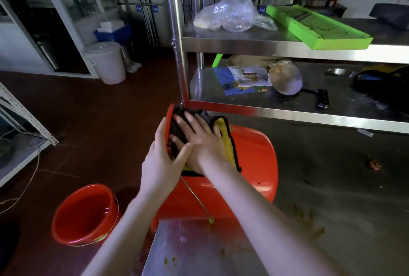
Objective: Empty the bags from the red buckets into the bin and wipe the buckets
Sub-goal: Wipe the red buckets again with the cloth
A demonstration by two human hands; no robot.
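A red bucket (254,154) lies on its side on the steel table (332,187), mouth facing left. My left hand (161,160) grips its rim at the near left side. My right hand (199,136) lies flat, fingers spread, pressing a black and yellow cloth (228,145) over the rim at the mouth. The bucket's wire handle (197,200) hangs down in front. A second red bucket (84,211) stands upright on the floor at the lower left, with no bag in it. No bin or bag from the buckets is in view.
A steel shelf rack (287,48) stands just behind the bucket, holding a clear plastic bag (230,12), a green tray (316,25), papers and a knife (322,98). A white lidded pail (106,61) stands on the brown floor. Food scraps dot the table.
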